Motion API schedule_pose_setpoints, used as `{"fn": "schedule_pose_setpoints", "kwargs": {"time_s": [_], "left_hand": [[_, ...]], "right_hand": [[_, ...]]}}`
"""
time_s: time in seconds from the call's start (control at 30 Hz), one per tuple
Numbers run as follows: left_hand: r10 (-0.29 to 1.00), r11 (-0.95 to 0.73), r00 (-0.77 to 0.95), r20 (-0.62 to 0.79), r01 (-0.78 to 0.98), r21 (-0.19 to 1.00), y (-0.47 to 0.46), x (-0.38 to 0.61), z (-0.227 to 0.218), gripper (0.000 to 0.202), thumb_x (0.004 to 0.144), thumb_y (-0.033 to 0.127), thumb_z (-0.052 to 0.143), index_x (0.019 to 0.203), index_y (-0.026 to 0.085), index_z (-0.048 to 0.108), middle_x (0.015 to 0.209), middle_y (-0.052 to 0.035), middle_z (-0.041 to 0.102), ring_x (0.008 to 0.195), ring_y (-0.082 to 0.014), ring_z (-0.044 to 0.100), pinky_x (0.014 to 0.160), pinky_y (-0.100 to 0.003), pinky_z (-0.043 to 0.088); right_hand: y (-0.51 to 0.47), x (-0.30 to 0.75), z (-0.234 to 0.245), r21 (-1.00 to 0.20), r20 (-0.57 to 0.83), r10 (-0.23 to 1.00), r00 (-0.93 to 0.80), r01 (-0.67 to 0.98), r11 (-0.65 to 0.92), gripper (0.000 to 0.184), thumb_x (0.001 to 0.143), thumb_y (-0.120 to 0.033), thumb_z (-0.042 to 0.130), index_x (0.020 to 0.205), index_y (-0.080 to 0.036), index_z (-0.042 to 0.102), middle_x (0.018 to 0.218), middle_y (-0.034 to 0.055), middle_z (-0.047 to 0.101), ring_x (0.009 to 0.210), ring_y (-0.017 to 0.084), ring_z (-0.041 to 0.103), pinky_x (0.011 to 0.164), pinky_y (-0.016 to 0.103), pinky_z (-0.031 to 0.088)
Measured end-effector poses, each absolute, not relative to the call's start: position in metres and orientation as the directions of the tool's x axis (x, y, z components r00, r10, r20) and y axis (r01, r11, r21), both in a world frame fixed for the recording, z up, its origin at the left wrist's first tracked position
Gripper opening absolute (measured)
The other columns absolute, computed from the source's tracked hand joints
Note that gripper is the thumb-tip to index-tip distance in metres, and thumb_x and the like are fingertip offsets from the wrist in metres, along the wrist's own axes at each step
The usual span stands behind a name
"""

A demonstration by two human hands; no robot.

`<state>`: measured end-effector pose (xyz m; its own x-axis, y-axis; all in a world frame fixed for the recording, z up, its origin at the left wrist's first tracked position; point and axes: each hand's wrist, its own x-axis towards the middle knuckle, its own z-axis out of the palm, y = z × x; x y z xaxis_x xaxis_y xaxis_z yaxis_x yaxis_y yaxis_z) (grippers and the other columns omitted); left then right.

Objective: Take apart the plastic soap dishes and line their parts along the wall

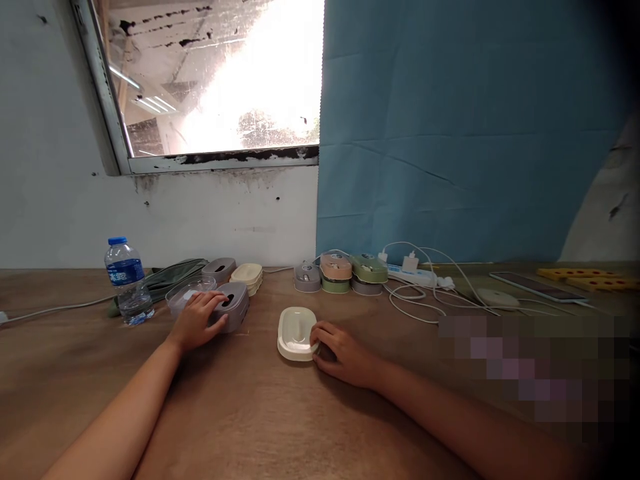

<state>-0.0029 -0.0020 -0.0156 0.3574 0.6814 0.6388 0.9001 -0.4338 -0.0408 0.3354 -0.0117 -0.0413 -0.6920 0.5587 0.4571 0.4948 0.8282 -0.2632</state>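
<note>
My left hand rests on a grey-purple box lid on the wooden table, fingers curled over its near side. A clear plastic tray lies just behind that hand. My right hand touches the right edge of a cream oval lid lying flat at the table's middle, fingers bent against it.
A water bottle stands at the left beside a green cloth. More lids, grey and cream, sit behind. Stacked coloured boxes, a power strip with white cables, a phone and yellow pieces lie to the right.
</note>
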Motion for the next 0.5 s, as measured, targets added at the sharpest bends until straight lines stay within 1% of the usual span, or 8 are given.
{"fn": "schedule_pose_setpoints", "kwargs": {"time_s": [0.07,0.1,0.13,0.17,0.2,0.27,0.37,0.5], "left_hand": [[0.634,-0.358,0.236,0.736,0.934,0.009,-0.009,0.024,-0.012,0.027,0.080,0.031,0.045,0.099,0.017,0.057,0.105,-0.0101,0.058,0.103,-0.0265,0.050,0.090,-0.042,0.034],[0.632,-0.363,0.215,0.744,0.931,0.039,-0.014,0.041,-0.011,0.025,0.080,0.030,0.044,0.097,0.016,0.058,0.104,-0.0103,0.058,0.102,-0.0261,0.050,0.090,-0.042,0.034],[0.655,-0.414,0.252,0.712,0.908,0.060,-0.019,0.058,-0.010,0.024,0.081,0.029,0.044,0.094,0.017,0.059,0.103,-0.0093,0.058,0.100,-0.0244,0.050,0.090,-0.040,0.034],[0.680,-0.499,0.340,0.649,0.864,0.071,-0.025,0.076,-0.011,0.022,0.081,0.029,0.044,0.093,0.019,0.060,0.103,-0.0078,0.058,0.098,-0.0222,0.051,0.090,-0.038,0.035],[0.691,-0.592,0.458,0.559,0.803,0.073,-0.030,0.092,-0.012,0.022,0.080,0.029,0.046,0.094,0.020,0.061,0.103,-0.0067,0.058,0.098,-0.0207,0.051,0.089,-0.035,0.037],[0.684,-0.686,0.601,0.414,0.723,0.084,-0.037,0.119,-0.016,0.022,0.078,0.032,0.052,0.095,0.021,0.062,0.099,-0.0052,0.059,0.094,-0.0200,0.052,0.087,-0.032,0.038],[0.701,-0.700,0.650,0.294,0.707,0.103,-0.035,0.139,-0.023,0.023,0.081,0.032,0.049,0.093,0.020,0.064,0.091,-0.0056,0.061,0.086,-0.0186,0.055,0.078,-0.029,0.041],[0.718,-0.681,0.660,0.222,0.732,0.022,-0.012,0.141,-0.017,0.025,0.083,0.029,0.045,0.078,0.017,0.067,0.080,-0.0053,0.062,0.071,-0.0168,0.055,0.074,-0.030,0.039]], "right_hand": [[-0.011,0.335,-0.042,-0.287,0.453,0.552,-0.700,0.471,0.834,0.013,0.077,-0.015,0.052,0.090,-0.018,0.051,0.097,0.0068,0.053,0.090,0.018,0.051,0.081,0.031,0.043],[-0.011,0.335,-0.042,-0.299,0.451,0.549,-0.704,0.461,0.836,0.013,0.078,-0.015,0.051,0.091,-0.018,0.051,0.097,0.0068,0.053,0.090,0.018,0.051,0.081,0.031,0.043],[-0.011,0.335,-0.042,-0.310,0.449,0.548,-0.706,0.452,0.837,0.013,0.079,-0.016,0.051,0.092,-0.018,0.051,0.098,0.0068,0.052,0.090,0.017,0.051,0.082,0.031,0.042],[-0.011,0.335,-0.042,-0.321,0.449,0.548,-0.705,0.445,0.836,0.013,0.079,-0.016,0.050,0.092,-0.018,0.051,0.099,0.0067,0.052,0.090,0.017,0.051,0.082,0.030,0.042],[-0.011,0.335,-0.042,-0.329,0.450,0.548,-0.705,0.440,0.836,0.013,0.080,-0.016,0.050,0.092,-0.018,0.051,0.099,0.0064,0.052,0.090,0.017,0.051,0.081,0.030,0.042],[-0.011,0.335,-0.044,-0.338,0.454,0.547,-0.703,0.433,0.836,0.014,0.079,-0.015,0.051,0.093,-0.019,0.051,0.099,0.0056,0.052,0.089,0.017,0.051,0.081,0.030,0.042],[-0.009,0.334,-0.048,-0.351,0.472,0.561,-0.680,0.440,0.827,0.023,0.075,-0.011,0.051,0.096,-0.020,0.049,0.099,0.0051,0.052,0.089,0.017,0.051,0.080,0.030,0.042],[-0.005,0.334,-0.053,-0.400,0.527,0.686,-0.502,0.565,0.722,0.041,0.068,-0.010,0.052,0.106,-0.017,0.041,0.103,0.0079,0.048,0.092,0.020,0.048,0.082,0.033,0.041]]}}
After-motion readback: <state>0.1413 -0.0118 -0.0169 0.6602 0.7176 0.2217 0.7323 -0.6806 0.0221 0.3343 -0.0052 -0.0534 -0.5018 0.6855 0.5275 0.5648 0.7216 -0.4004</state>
